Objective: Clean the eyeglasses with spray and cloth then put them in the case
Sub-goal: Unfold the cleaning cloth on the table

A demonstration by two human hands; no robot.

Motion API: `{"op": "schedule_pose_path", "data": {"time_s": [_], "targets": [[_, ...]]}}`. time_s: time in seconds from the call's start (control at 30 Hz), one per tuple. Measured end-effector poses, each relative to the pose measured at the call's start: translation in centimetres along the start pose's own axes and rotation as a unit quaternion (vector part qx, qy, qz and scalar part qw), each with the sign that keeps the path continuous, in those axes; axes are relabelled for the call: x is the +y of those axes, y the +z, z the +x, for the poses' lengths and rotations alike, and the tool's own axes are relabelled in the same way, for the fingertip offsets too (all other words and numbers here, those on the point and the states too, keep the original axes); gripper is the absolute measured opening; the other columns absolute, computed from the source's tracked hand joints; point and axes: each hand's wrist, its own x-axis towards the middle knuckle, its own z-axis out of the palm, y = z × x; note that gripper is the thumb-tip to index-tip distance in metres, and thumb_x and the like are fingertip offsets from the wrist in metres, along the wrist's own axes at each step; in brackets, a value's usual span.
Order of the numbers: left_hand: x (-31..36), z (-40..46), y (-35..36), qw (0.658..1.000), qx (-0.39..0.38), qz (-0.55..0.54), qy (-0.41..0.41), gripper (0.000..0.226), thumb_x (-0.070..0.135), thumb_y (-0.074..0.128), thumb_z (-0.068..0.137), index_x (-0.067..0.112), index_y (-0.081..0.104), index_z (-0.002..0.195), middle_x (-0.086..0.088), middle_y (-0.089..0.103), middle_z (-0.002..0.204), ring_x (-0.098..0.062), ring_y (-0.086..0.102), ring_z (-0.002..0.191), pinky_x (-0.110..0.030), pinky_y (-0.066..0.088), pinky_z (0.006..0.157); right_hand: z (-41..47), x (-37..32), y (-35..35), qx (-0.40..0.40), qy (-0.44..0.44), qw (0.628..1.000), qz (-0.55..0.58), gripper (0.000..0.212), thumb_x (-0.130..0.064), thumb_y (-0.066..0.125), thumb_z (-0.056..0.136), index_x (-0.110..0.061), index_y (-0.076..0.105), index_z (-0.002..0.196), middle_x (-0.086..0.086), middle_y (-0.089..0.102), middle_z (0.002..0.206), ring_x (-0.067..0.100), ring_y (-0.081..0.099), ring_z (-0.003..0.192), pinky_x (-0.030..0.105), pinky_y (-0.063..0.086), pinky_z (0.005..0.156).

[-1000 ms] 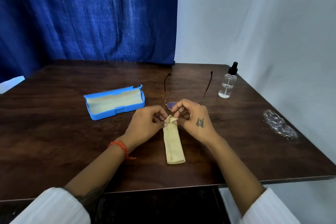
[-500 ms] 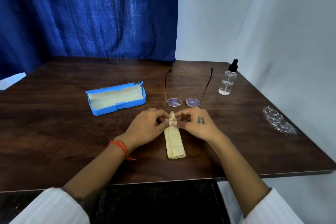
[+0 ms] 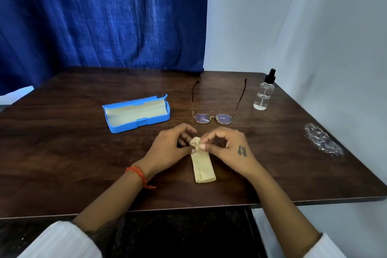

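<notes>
Yellow cloth (image 3: 202, 163) lies on the worktop (image 3: 62, 153), its top pinched by my left hand (image 3: 170, 148) and right hand (image 3: 229, 150). I am opening it up. Glasses (image 3: 212, 118) wait at 12 o'clock, case (image 3: 136, 116) at 10, spray (image 3: 262, 94) at 1. Spray comes next, I think.

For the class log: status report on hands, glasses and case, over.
Left hand and right hand both pinch the cloth top. Eyeglasses on table, arms unfolded, untouched. Case open; nothing in the way.
</notes>
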Motion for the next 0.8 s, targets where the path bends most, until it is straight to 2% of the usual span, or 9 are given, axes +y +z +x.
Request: {"op": "schedule_pose_path", "data": {"time_s": [0.1,0.23,0.33,0.4,0.43,0.5,0.6,0.7,0.8], "targets": [[0.0,-0.1,-0.3,1.0,-0.015,0.015,0.011,0.026,0.011,0.071,0.076,0.026,0.068,0.096,0.009,0.068,0.091,-0.005,0.061,0.083,-0.012,0.047,0.073,-0.8,0.6,-0.3,-0.057,-0.011,0.996,-0.064,0.005,-0.024,0.078,0.071,-0.021,0.075,0.07,-0.01,0.07,0.08,-0.001,0.063,0.081,0.01,0.045,0.073],[-0.1,-0.3,-0.5,1.0,-0.021,0.017,-0.006,0.027,0.008,0.06,0.081,0.032,0.07,0.088,0.017,0.065,0.092,0.0,0.058,0.087,-0.007,0.042,0.072,-0.3,0.6,-0.2,-0.037,-0.006,0.993,-0.114,0.021,-0.043,0.066,0.078,-0.024,0.071,0.068,-0.01,0.069,0.07,0.003,0.062,0.067,0.024,0.048,0.064],[0.2,-0.4,-0.4,0.999,0.001,-0.03,-0.037,0.015,0.029,0.058,0.087,0.029,0.072,0.082,0.019,0.065,0.09,0.004,0.057,0.092,-0.009,0.037,0.076,0.7,0.4,0.1,0.0,0.023,0.993,-0.112,0.011,-0.03,0.073,0.076,-0.026,0.068,0.085,-0.013,0.065,0.08,0.0,0.058,0.065,0.018,0.045,0.065],[0.2,-0.3,-0.2,0.999,0.009,-0.017,-0.035,0.017,0.035,0.058,0.086,0.026,0.072,0.083,0.013,0.067,0.091,0.0,0.058,0.09,-0.013,0.039,0.076,1.1,0.4,0.1,-0.047,0.078,0.987,-0.13,0.032,-0.023,0.075,0.075,-0.023,0.067,0.106,-0.01,0.063,0.09,-0.002,0.054,0.065,0.018,0.046,0.072],[0.2,-0.3,-0.2,1.0,0.006,0.01,-0.025,0.014,0.033,0.06,0.085,0.026,0.072,0.086,0.01,0.067,0.092,-0.003,0.058,0.088,-0.014,0.041,0.074,1.4,0.2,0.1,-0.077,0.106,0.982,-0.137,0.035,-0.021,0.075,0.075,-0.021,0.066,0.109,-0.007,0.065,0.092,-0.001,0.055,0.068,0.021,0.047,0.076],[0.2,-0.2,-0.1,0.998,-0.008,0.061,-0.007,0.012,0.027,0.067,0.081,0.026,0.068,0.093,0.009,0.066,0.093,-0.003,0.057,0.085,-0.012,0.041,0.07,1.8,-0.2,-0.2,-0.122,0.137,0.973,-0.137,0.03,-0.02,0.076,0.073,-0.021,0.07,0.103,-0.003,0.069,0.092,0.006,0.059,0.077,0.027,0.049,0.082],[0.1,-0.1,-0.4,0.998,-0.033,0.054,-0.014,0.027,0.024,0.072,0.076,0.027,0.064,0.102,0.01,0.066,0.089,-0.001,0.059,0.083,-0.005,0.042,0.067,2.0,-0.7,-0.4,-0.157,0.141,0.968,-0.136,0.018,-0.018,0.08,0.068,-0.023,0.074,0.084,-0.001,0.07,0.079,0.01,0.062,0.074,0.028,0.049,0.074],[0.4,0.3,-0.7,0.998,-0.032,0.052,-0.004,0.028,0.019,0.075,0.073,0.025,0.066,0.099,0.008,0.067,0.085,-0.004,0.061,0.079,-0.006,0.044,0.067,2.1,-0.8,0.0,-0.116,0.108,0.971,-0.178,0.012,-0.021,0.079,0.067,-0.025,0.072,0.075,-0.008,0.067,0.071,0.008,0.062,0.07,0.026,0.048,0.069],[0.9,0.9,-0.8,0.997,0.033,0.067,0.029,0.026,0.009,0.074,0.072,0.023,0.065,0.092,0.007,0.065,0.081,-0.005,0.06,0.076,-0.012,0.045,0.066,2.4,-0.8,0.5,-0.037,0.065,0.981,-0.176,0.01,-0.016,0.076,0.069,-0.023,0.07,0.074,-0.006,0.069,0.075,0.012,0.064,0.073,0.027,0.051,0.07]]}}
